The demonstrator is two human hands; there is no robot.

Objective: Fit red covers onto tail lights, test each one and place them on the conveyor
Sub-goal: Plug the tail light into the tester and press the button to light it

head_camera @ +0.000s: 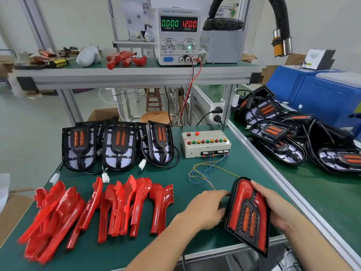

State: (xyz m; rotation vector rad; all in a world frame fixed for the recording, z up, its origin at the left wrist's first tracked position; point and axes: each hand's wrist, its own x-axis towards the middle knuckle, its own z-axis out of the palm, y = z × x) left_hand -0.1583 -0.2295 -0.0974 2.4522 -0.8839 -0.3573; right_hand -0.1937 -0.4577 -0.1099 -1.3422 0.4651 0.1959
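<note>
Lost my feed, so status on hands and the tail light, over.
Left hand and right hand both grip covered tail light, tilted at bench edge. Supply meter reads zero amps. Nothing in the way.

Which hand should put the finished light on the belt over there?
Probably the right hand. It already grips the tail light on the side nearest the conveyor, which runs along the right. The left hand holds the far edge and would have to cross over.

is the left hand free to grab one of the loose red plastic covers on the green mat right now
Probably not yet: the left hand is at the side of the red-covered black tail light, which the right hand also holds. The loose red plastic covers lie unobstructed beside it.
</note>
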